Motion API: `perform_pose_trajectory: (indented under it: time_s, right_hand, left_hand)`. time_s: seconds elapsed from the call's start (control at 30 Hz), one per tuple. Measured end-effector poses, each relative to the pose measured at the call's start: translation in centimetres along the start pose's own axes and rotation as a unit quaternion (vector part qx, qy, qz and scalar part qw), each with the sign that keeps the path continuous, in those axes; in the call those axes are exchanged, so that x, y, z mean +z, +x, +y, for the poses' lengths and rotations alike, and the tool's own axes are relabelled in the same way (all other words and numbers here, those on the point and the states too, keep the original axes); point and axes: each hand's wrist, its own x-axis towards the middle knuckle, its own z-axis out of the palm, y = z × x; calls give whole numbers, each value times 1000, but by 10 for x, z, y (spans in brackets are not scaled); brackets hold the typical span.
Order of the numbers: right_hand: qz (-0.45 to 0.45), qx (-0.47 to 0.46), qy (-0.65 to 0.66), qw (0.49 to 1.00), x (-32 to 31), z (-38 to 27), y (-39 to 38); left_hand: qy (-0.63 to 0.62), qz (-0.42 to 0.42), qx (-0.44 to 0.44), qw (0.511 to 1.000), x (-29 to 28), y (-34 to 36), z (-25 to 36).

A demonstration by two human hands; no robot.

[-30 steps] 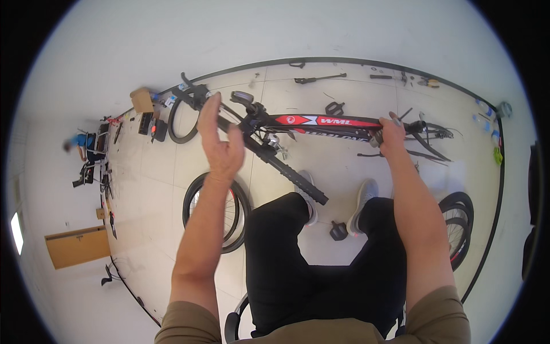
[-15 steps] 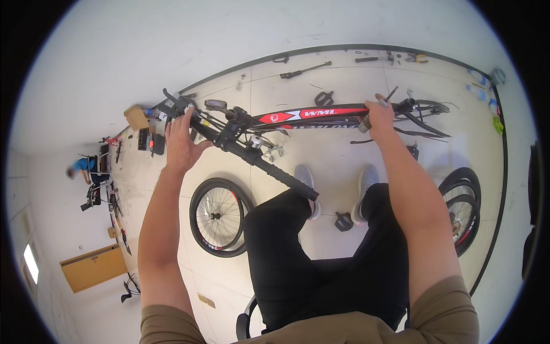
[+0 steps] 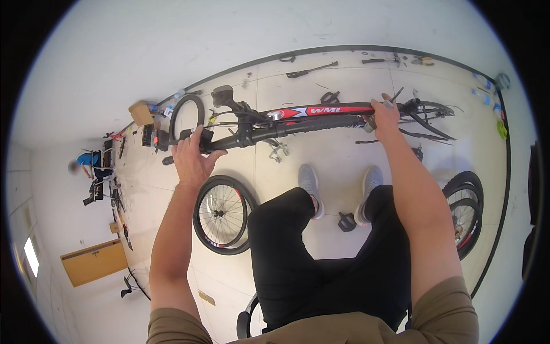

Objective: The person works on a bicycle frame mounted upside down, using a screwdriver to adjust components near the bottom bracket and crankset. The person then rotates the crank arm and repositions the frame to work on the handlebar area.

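Observation:
A black and red bicycle frame [image 3: 344,109] without wheels is held crosswise above the floor in front of me. My right hand [image 3: 386,120] is closed round the frame's right end, by the seat tube. At the left, my left hand [image 3: 193,161] grips the black handlebar [image 3: 269,133], its fingers over the bar beside the brake lever and the thumb stretched along it. The bar lies nearly parallel to the top tube, its right grip reaching close to my right hand. A round black reflector or light [image 3: 222,95] stands up near the stem.
One wheel [image 3: 201,230] lies left of my legs; further wheels [image 3: 474,241] lean at the right. A pedal [image 3: 346,222] rests by my shoes. Beyond the frame lie another pedal [image 3: 330,97], a hammer [image 3: 379,60] and pliers [image 3: 423,61]. A person [image 3: 87,159] sits far left.
The handlebar has turned against the frame, its near grip swinging up and right to lie along the tube. My left hand has moved right and slightly down with it; the right keeps its hold.

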Motion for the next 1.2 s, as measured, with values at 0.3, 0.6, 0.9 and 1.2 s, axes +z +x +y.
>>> perform_pose_trajectory:
  time_s: [0.3,0.6,0.9,1.2]
  right_hand:
    - [2,-15,-2,1000,1,0,-1]
    - [-13,-20,19,1000,1,0,-3]
    - [-53,-23,27,998,-7,4,5]
    - [-38,-5,0,999,-7,0,6]
  left_hand:
    - [-24,-25,-94,995,-13,-18,58]
    - [-20,-84,-231,969,-16,-24,117]
    - [-153,-116,-254,948,-36,-21,168]
    - [-289,-89,-227,926,-32,-24,219]
